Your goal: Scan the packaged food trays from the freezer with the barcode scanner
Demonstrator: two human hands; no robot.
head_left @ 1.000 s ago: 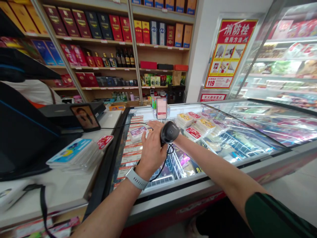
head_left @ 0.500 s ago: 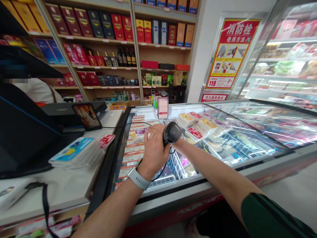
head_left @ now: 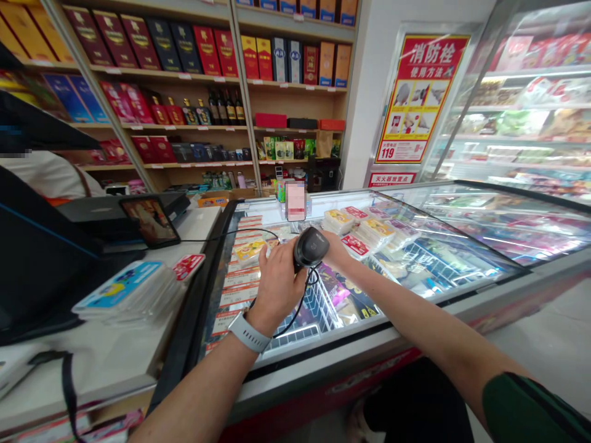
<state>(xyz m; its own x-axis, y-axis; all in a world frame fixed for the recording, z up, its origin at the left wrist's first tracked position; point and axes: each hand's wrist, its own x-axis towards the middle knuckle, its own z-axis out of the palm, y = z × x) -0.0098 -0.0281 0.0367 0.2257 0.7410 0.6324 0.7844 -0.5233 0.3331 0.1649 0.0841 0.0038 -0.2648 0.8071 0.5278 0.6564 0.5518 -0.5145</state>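
My left hand (head_left: 280,284), with a pale watch strap at the wrist, is curled against the left side of a black barcode scanner (head_left: 312,247) and grips it. Its index finger reaches forward past the scanner. My right hand (head_left: 335,249) is behind the scanner; its fingers are hidden, so I cannot tell what they hold. A black cable (head_left: 295,315) loops below the scanner. Just left of my left fingers, a flat pack with a yellow label (head_left: 249,252) lies on the glass freezer top. Beyond the scanner a phone (head_left: 295,202) stands upright.
Yellow- and red-labelled packs (head_left: 375,229) lie on the freezer glass (head_left: 443,231) to the right. On the left counter (head_left: 138,354) are a stack of blue-labelled packs (head_left: 120,289) and a tilted screen (head_left: 150,223). A person's sleeve (head_left: 50,175) shows at far left.
The view has swung slightly right, so things appear further left. The pack beside my left hand showed purple and yellow; now its yellow label shows. Both hands stay at the scanner.
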